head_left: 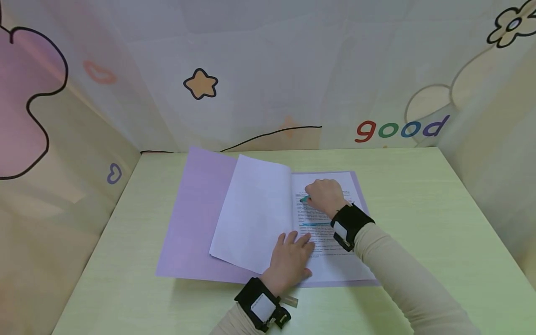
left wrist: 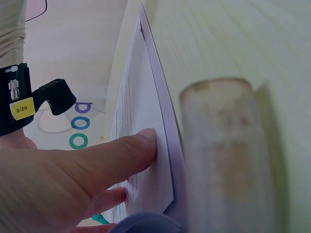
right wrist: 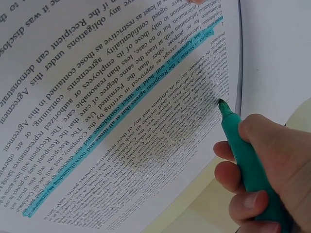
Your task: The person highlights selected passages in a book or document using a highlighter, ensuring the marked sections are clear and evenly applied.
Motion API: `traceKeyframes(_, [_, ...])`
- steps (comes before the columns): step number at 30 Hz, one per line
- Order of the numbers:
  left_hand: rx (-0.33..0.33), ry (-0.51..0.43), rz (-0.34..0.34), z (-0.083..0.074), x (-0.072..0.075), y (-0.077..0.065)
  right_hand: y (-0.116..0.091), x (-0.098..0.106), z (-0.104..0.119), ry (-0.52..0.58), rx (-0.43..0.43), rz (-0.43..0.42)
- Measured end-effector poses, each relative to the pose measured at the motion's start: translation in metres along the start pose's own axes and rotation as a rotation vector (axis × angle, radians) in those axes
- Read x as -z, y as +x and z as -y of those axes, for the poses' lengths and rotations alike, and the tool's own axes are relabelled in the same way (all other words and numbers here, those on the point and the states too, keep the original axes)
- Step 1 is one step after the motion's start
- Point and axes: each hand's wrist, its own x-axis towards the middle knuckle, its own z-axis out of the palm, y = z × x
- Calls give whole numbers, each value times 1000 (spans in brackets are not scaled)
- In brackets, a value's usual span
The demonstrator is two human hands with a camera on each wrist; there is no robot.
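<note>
On the "strict confidence" page [right wrist: 146,116], right hand [head_left: 325,195] round green marker [right wrist: 252,167], left hand [head_left: 290,258] outspread.

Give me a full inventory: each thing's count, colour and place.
Folder: one, purple, open on the table
Blank page: one showing, white, on the folder's left side
Printed page: one showing, white with black text, on the right
Highlighted strip: one, blue, across the printed page
Marker: one, teal, in the right hand
Translucent piece: one, brownish, near the left hand; identity unclear
Table: one, pale yellow-green, under the folder
Backdrop: one, pale with printed drawings, behind the table
Wrist straps: two, black, one per wrist
Sleeves: two, beige, one per arm
Left hand: one, on the lower pages
Right hand: one, gripping the marker
</note>
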Motion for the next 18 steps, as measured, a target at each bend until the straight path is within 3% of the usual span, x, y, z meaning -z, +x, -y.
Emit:
traceKeyframes(8, [4, -5, 15, 0, -1, 1, 0, 3, 1, -17, -7, 42])
traceKeyframes(18, [10, -5, 33, 0, -1, 1, 0, 1, 0, -8, -13, 17])
